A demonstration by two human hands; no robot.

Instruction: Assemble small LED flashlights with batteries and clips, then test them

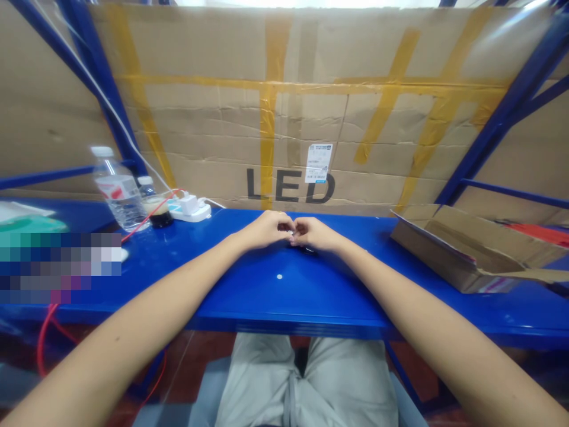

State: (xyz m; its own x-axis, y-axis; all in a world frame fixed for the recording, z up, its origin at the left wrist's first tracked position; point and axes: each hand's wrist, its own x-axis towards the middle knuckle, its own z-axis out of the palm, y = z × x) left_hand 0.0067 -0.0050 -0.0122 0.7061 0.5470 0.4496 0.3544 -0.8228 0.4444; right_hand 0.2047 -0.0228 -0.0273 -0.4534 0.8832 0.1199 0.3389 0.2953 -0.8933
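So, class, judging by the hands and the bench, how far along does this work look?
Done: nothing finished shows on the blue bench. In hand: left hand and right hand meet fingertip to fingertip over a small dark item, too hidden to name. Left: cannot tell; the open cardboard box sits apart, untouched.

Both bare forearms stretch forward and converge at centre, where the left hand (267, 230) and right hand (315, 233) meet knuckle to knuckle. Fingers of each hand curl inward, fingertips pinched close together where the two hands touch.
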